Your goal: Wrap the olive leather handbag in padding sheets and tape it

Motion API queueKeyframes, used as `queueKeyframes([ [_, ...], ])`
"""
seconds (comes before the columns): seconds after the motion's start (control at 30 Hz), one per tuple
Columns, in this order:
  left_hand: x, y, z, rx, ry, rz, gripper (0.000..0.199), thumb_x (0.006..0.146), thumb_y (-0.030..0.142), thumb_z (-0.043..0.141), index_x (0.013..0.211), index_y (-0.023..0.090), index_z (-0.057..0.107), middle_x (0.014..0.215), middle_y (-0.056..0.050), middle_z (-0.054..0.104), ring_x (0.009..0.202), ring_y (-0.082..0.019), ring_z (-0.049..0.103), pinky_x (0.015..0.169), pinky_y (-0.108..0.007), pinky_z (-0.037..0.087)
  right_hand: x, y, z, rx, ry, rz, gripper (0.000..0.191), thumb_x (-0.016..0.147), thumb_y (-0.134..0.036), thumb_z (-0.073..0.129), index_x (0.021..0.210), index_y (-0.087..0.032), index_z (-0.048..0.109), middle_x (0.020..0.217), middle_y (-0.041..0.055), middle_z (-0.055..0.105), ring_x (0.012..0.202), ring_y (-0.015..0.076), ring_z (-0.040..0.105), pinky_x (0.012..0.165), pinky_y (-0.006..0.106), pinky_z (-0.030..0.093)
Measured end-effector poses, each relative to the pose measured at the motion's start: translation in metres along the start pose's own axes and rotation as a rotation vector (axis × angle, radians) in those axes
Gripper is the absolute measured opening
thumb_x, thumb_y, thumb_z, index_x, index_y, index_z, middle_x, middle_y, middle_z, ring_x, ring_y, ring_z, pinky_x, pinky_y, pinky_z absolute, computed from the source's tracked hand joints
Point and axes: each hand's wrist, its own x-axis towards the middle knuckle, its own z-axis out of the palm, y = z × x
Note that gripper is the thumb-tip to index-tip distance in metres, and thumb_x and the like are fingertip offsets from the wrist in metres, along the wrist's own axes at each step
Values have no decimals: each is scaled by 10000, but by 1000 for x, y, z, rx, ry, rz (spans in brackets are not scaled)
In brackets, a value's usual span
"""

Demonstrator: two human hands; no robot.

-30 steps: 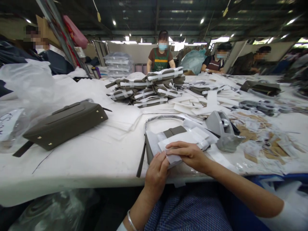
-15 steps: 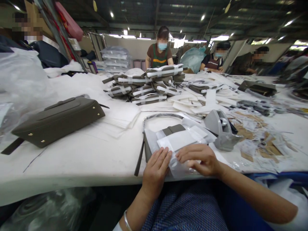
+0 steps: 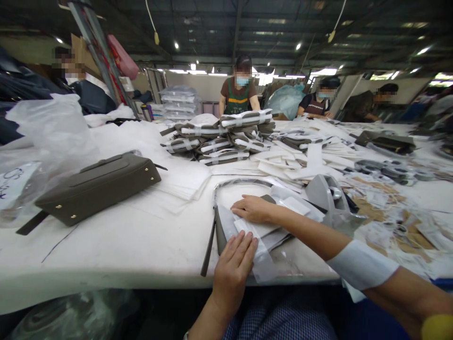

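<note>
A dark olive handbag [image 3: 220, 229] lies in front of me, mostly covered by white sheets and clear film. Its looped handle [image 3: 240, 181] is wrapped in plastic, and a thin strap [image 3: 208, 243] hangs toward the table edge. My left hand [image 3: 235, 259] rests flat, fingers stretched, on the white sheet [image 3: 244, 225] near the bag's front. Over the bag's upper part reaches my right hand [image 3: 252, 208], fingers extended leftward and lying on the sheets. A translucent film flap [image 3: 264, 264] sticks out beside my left fingertips. The bag's middle is hidden under my right hand and forearm.
A grey tape dispenser [image 3: 327, 200] stands right of the bag. Another olive bag [image 3: 101, 189] lies at left by white sheets [image 3: 184, 189]. Wrapped bags [image 3: 219, 141] are piled behind. Tags [image 3: 406, 222] litter the right side. A person [image 3: 240, 89] stands across the table.
My right hand has moved up and left, from the bag's front right onto its upper sheets. My left hand stays on the front. The view has tilted slightly.
</note>
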Motion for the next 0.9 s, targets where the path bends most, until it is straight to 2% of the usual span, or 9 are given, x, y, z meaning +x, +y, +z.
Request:
queueKeyframes([
  [0.1,1,-7,-4,-5,-20,36,399,966,105,436,1352,131,535,1381,-59,585,1321,-223,501,1076,-408,492,-9,3,5,-37,31,-67,376,1018,-309,369,1095,-175,712,1225,93,695,1236,254,565,1122,483,326],
  [0.2,4,-19,-8,-28,-51,60,390,978,132,430,1354,148,533,1368,-46,598,1291,-207,530,1089,-408,477,-36,6,14,-9,148,-114,411,1029,-306,344,1262,-134,636,1369,120,598,1336,250,486,1134,478,349],
  [0.4,12,-35,-12,-84,-124,85,405,974,129,439,1370,166,515,1372,-54,595,1285,-209,535,1104,-438,457,-100,-8,24,45,357,-150,369,1011,-324,439,1323,-201,592,1358,89,613,1300,218,531,1129,472,393],
  [0.57,12,-38,-11,-131,-127,81,439,947,96,471,1381,161,498,1374,-68,592,1301,-221,520,1103,-467,454,-120,-19,31,-16,462,-318,593,908,-454,624,1424,-204,472,1407,120,564,1358,238,464,1151,481,368],
  [0.63,12,-38,-11,-143,-136,70,462,931,89,493,1387,163,492,1378,-73,588,1308,-228,514,1109,-475,446,-119,-22,37,-70,534,-352,497,919,-340,629,1383,-207,513,1357,108,604,1326,228,493,1133,473,392],
  [0.73,13,-36,-12,-123,-125,67,492,903,60,478,1379,181,506,1368,-62,597,1289,-222,533,1103,-465,454,-115,-30,47,-113,681,-388,310,917,-146,590,1221,-195,628,1149,67,707,1135,189,610,1020,395,495],
  [0.83,13,-36,-9,-61,-51,107,496,869,40,439,1333,173,553,1314,-48,639,1232,-197,582,1064,-408,495,-110,-39,52,-107,767,-411,140,912,-138,591,1010,-183,680,931,38,722,920,171,646,827,330,550],
  [0.9,12,-40,-4,-5,-28,148,535,827,15,408,1313,168,572,1298,-41,649,1214,-185,595,1043,-378,512,-108,-42,52,-90,797,-415,107,923,-153,576,947,-183,676,841,28,701,848,168,643,752,313,551],
])
